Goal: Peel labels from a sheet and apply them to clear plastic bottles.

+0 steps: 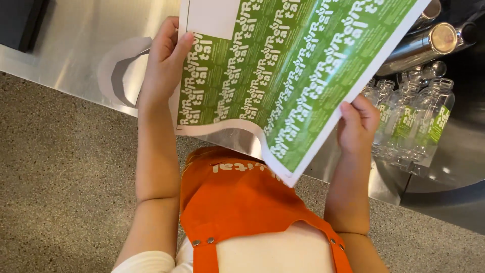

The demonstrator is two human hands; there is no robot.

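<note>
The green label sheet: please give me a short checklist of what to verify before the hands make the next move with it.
1. Left hand grips the green label sheet at its edge: ok.
2. Right hand grips the opposite edge: ok.
3. Sheet lifted above the steel counter: ok.
4. Sheet flat: not ok, the lower edge curls.
5. Clear bottles apart from the sheet: ok.
6. Labels all intact: cannot tell; one corner area is blank.

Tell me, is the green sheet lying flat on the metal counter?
No, both the left hand and the right hand hold the green sheet up above the counter.
</note>
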